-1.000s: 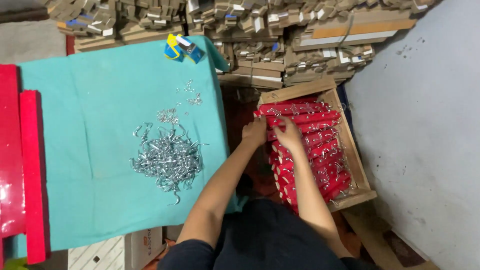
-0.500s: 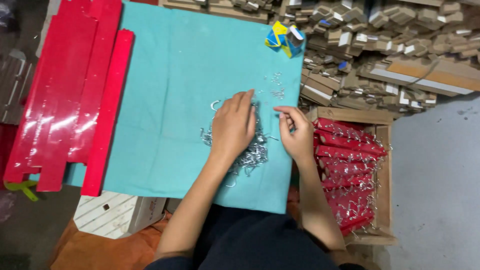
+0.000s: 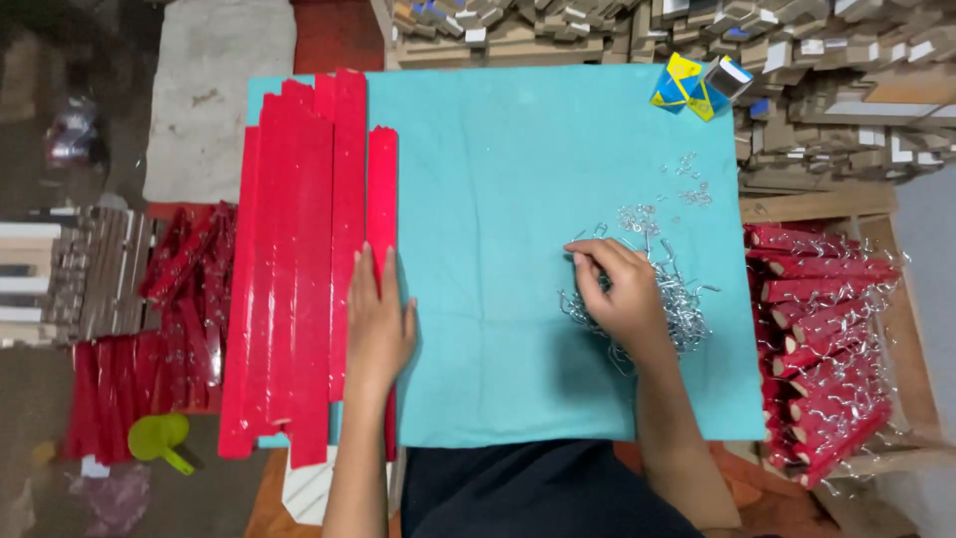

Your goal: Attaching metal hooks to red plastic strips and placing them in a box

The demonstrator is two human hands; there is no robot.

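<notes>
My left hand (image 3: 378,324) lies flat, fingers together, on the right edge of a stack of long shiny red strips (image 3: 299,259) at the left of a teal cloth (image 3: 498,199). My right hand (image 3: 619,289) rests with curled fingers on a pile of small silver metal hooks (image 3: 662,289) at the cloth's right side; whether it pinches a hook is hidden. Both forearms reach in from the bottom edge.
A wooden crate (image 3: 896,299) of red rolled pieces with wire hooks stands at the right. Stacks of small cardboard boxes (image 3: 817,60) fill the top right, with a blue-and-yellow box (image 3: 687,85) at the cloth's corner. More red pieces (image 3: 169,299) and a green scoop (image 3: 159,438) lie at left.
The view has swung left. My left hand has moved from the hook pile across the cloth onto the red strips. My right hand has come onto the hook pile.
</notes>
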